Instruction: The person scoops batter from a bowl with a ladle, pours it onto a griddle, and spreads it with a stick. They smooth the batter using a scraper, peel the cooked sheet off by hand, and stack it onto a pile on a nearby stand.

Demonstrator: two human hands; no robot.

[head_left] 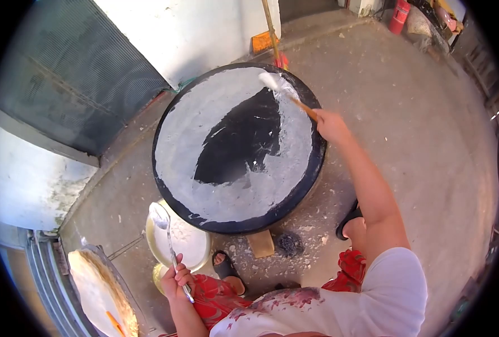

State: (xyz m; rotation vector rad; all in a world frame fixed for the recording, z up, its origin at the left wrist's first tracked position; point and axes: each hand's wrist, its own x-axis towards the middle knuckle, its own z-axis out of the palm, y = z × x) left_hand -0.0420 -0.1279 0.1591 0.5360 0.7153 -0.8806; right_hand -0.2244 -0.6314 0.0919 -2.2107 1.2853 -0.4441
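A large round black griddle (238,227) has pale batter (185,132) spread in a ring, with a dark bare patch (241,140) in its middle. At the griddle's upper right, my right hand (331,124) grips the wooden handle of a spreader (304,108), whose whitish, batter-coated end (272,82) touches the batter. My left hand (178,277), at the lower left, is closed round the handle of a metal ladle (171,241). The ladle's batter-coated bowl is over the left rim of a basin (206,247) of white batter.
A stack of thin pale flatbreads (98,286) lies at the lower left, with an orange object (114,323) on it. A brick (260,244) shows by the griddle's lower edge. A broom handle (270,28) leans behind the griddle. A red cylinder (399,17) stands at the upper right.
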